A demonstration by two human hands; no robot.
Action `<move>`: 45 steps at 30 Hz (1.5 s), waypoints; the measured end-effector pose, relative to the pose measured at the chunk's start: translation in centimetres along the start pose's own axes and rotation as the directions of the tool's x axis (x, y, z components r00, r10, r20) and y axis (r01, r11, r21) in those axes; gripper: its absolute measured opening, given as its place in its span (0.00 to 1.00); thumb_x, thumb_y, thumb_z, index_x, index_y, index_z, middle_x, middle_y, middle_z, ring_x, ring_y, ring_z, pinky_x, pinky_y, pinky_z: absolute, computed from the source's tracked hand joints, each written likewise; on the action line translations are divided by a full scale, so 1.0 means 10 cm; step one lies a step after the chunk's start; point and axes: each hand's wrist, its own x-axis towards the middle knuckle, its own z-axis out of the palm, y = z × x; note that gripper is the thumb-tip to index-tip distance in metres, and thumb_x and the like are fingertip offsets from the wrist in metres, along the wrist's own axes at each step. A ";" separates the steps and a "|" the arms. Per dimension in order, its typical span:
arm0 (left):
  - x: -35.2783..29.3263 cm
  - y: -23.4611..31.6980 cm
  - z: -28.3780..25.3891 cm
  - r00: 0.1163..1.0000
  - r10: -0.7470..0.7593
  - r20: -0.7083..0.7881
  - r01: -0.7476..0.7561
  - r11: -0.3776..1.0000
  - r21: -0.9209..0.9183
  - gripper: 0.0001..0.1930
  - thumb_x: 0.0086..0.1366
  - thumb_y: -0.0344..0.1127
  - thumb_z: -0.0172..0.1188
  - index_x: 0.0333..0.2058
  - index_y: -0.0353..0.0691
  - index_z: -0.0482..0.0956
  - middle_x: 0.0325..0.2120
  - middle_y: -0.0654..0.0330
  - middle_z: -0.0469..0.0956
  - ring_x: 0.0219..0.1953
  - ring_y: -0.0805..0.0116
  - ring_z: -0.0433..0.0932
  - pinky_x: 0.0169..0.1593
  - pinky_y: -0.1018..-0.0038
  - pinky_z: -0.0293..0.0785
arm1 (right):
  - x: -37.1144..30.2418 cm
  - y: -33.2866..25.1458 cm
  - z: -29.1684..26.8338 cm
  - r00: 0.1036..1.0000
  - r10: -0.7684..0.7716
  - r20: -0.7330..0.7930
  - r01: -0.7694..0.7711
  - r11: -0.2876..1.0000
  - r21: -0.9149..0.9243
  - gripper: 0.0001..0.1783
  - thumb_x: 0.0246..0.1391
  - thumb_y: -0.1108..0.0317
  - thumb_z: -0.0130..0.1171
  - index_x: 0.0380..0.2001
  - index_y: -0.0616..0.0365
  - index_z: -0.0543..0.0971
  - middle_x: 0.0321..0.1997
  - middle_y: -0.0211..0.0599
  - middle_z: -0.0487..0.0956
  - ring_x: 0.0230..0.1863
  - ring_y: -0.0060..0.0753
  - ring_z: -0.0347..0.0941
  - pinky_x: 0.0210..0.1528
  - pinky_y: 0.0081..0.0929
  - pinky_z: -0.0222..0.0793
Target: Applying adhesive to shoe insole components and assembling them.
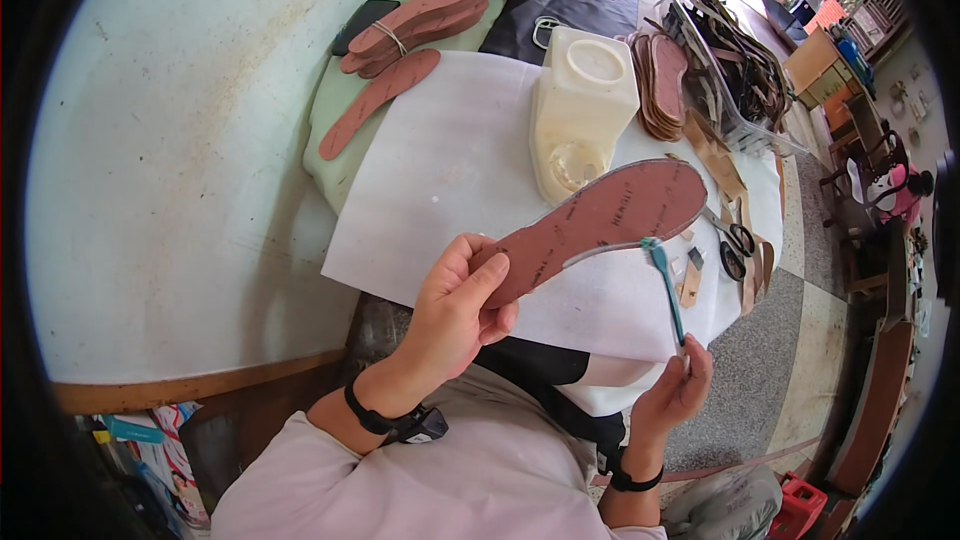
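Note:
My left hand (462, 302) is closed round the narrow end of a reddish-brown shoe insole (610, 215), thumb on top, and holds it up over the white sheet. Its wide end points to the far right. Between the fingers of my right hand (680, 387) is the end of a slim teal toothbrush (668, 290). The brush head meets the insole's near edge close to its wide end. Just beyond the insole stands a cream plastic container (585, 90) with an opening low on its near side; yellowish residue shows around it.
White sheeting (430, 180) covers the table. Bundled insoles (420, 25) and a single insole (380, 105) lie at the left, another stack (662, 85) behind the container. Black-handled scissors (735, 245) rest at the right beside leather strips. A clear bin (730, 70) holds dark scraps.

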 end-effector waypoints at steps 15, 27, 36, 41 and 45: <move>-0.01 0.05 -0.06 0.998 0.058 -0.002 -0.057 0.979 0.195 0.08 0.76 0.36 0.57 0.45 0.40 0.68 0.29 0.63 0.76 0.21 0.79 0.73 0.21 0.81 0.60 | 0.08 0.37 -0.20 0.970 0.185 -0.156 -0.181 0.983 0.039 0.14 0.70 0.77 0.49 0.55 0.69 0.75 0.53 0.46 0.78 0.53 0.36 0.76 0.59 0.32 0.69; -0.08 0.93 -0.20 0.768 0.640 0.012 -0.512 0.603 0.611 0.06 0.65 0.24 0.68 0.38 0.32 0.80 0.29 0.64 0.82 0.28 0.84 0.75 0.31 0.84 0.70 | -0.01 0.37 -0.24 0.936 0.331 -0.118 -0.291 0.919 0.267 0.15 0.73 0.75 0.45 0.58 0.69 0.74 0.49 0.38 0.76 0.40 0.15 0.70 0.39 0.15 0.65; 0.31 1.01 0.01 0.734 0.639 0.231 -0.623 0.498 0.603 0.11 0.63 0.20 0.65 0.45 0.32 0.80 0.37 0.61 0.84 0.41 0.76 0.80 0.46 0.77 0.77 | -0.05 0.36 -0.20 0.967 0.250 -0.053 -0.244 0.965 0.093 0.15 0.73 0.74 0.46 0.56 0.69 0.75 0.50 0.42 0.77 0.46 0.27 0.75 0.47 0.25 0.71; 0.48 0.47 0.10 0.737 0.647 0.197 -0.560 0.421 0.713 0.16 0.61 0.23 0.69 0.47 0.34 0.77 0.35 0.63 0.83 0.38 0.78 0.78 0.43 0.78 0.76 | -0.08 0.37 -0.23 0.959 0.255 -0.124 -0.240 0.963 0.123 0.14 0.73 0.71 0.49 0.56 0.66 0.76 0.47 0.33 0.78 0.37 0.16 0.68 0.38 0.17 0.62; 0.53 0.31 0.10 0.844 0.532 0.067 -0.416 0.571 0.708 0.17 0.60 0.23 0.69 0.47 0.33 0.76 0.34 0.62 0.84 0.32 0.79 0.77 0.39 0.78 0.76 | -0.04 0.31 -0.21 0.953 0.280 -0.111 -0.254 0.945 0.206 0.14 0.73 0.71 0.50 0.56 0.65 0.77 0.45 0.28 0.78 0.31 0.08 0.61 0.31 0.11 0.55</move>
